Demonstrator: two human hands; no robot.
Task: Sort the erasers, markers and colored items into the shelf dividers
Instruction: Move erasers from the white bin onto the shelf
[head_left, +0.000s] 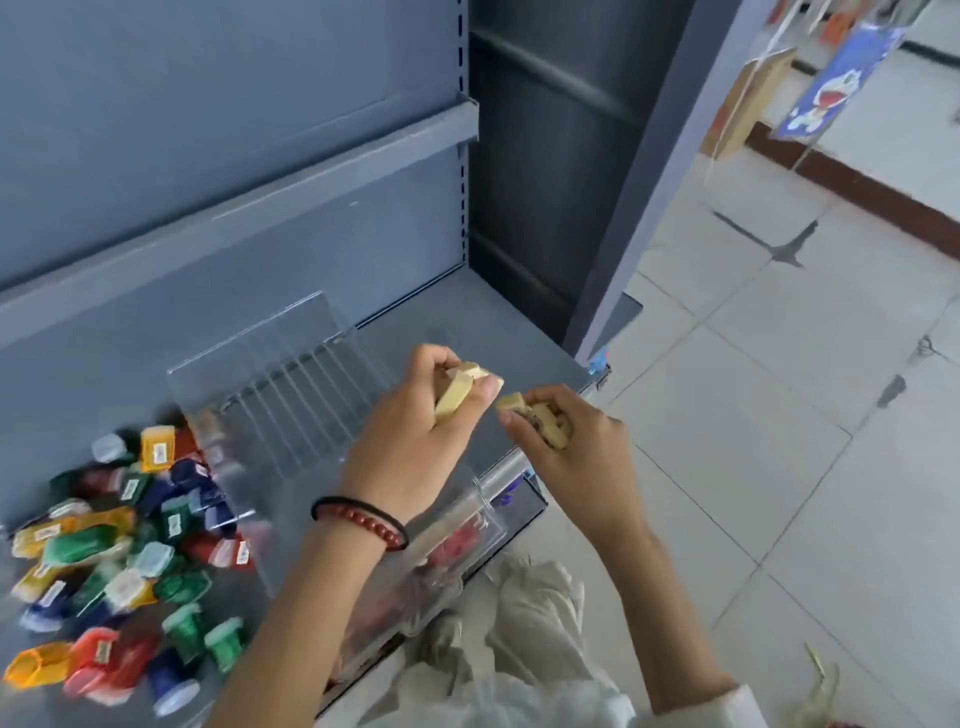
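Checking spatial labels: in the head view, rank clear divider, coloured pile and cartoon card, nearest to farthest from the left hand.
1. Clear divider, just left of the left hand.
2. Coloured pile, farther left.
3. Cartoon card, hanging far right.

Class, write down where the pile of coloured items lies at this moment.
In the head view the pile of coloured items lies lower left on the grey shelf, just left of the clear divider.
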